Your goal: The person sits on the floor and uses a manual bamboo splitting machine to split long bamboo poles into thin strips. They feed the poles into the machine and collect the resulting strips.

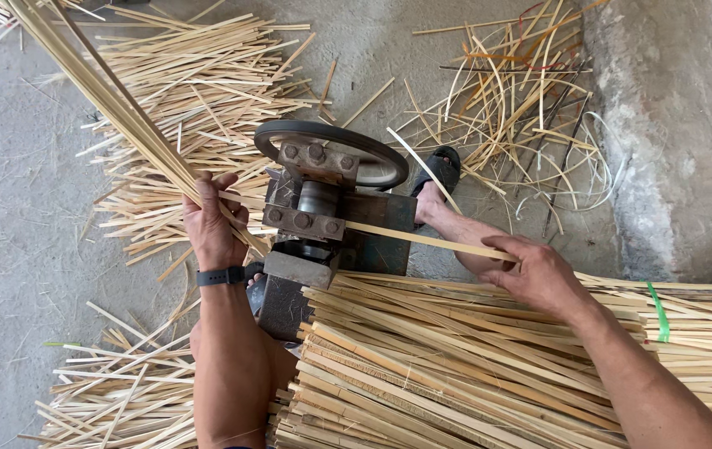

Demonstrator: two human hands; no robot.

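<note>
Two grips: left hand point(210, 223) clasps thin strips point(115, 108); right hand point(539, 270) pinches slat point(422, 239) at machine point(323, 224).

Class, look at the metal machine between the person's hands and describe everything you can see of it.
The machine is dark, rusty-looking metal standing on the concrete floor. A round black wheel lies at its far side, above bolted plates and a roller. One bamboo strip enters from the right, guided by the right hand. The left hand grips split strips beside it.
</note>
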